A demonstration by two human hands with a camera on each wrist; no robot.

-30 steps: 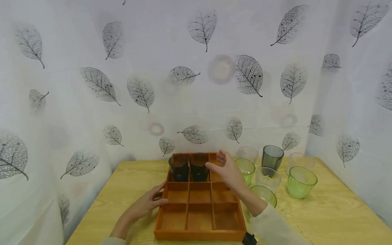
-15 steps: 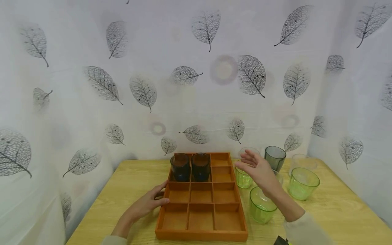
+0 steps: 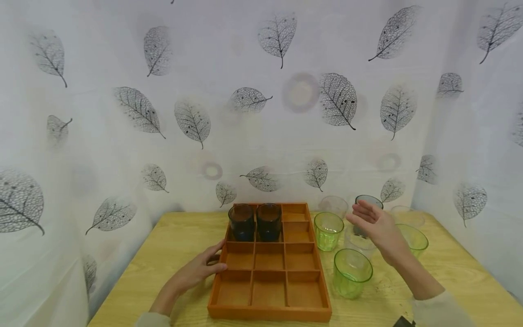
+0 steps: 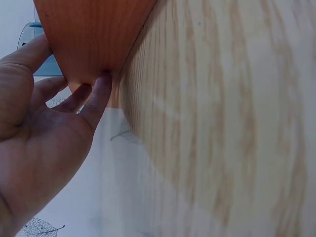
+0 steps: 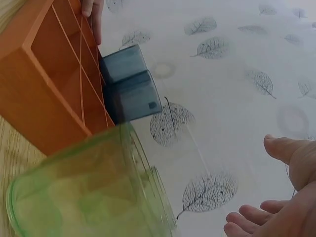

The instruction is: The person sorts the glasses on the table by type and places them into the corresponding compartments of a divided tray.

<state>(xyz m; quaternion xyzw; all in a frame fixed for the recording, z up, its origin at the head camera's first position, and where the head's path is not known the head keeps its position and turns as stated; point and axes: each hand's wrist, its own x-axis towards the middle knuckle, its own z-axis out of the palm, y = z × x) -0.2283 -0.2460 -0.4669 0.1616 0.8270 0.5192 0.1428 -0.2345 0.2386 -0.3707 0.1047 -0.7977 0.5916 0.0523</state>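
Note:
My left hand [image 3: 194,271] rests its fingertips against the left outer side of an orange wooden divided tray [image 3: 269,313]. In the left wrist view its fingers [image 4: 101,94] press on the side wall, with the thumb at the edge. Two dark bluish glasses, one at the back left [image 3: 241,222] and one beside it [image 3: 268,222], stand upright in the tray's rear compartments. My right hand [image 3: 382,234] is in the air over the loose glasses, holding nothing, thumb apart from the fingers. Behind it a grey glass [image 3: 369,200] is mostly hidden.
Right of the tray stand green glasses, one near the front [image 3: 352,274], one by the tray edge [image 3: 328,231] and one behind my right wrist [image 3: 414,238]. Several clear glasses stand among them, including one at the back [image 3: 333,206]. A leaf-print curtain [image 3: 261,136] encloses the wooden table [image 3: 171,236].
My right hand has moved right, from beside the second dark glass to over the loose glasses near the grey one. The left hand stays on the tray; both dark glasses stay in place.

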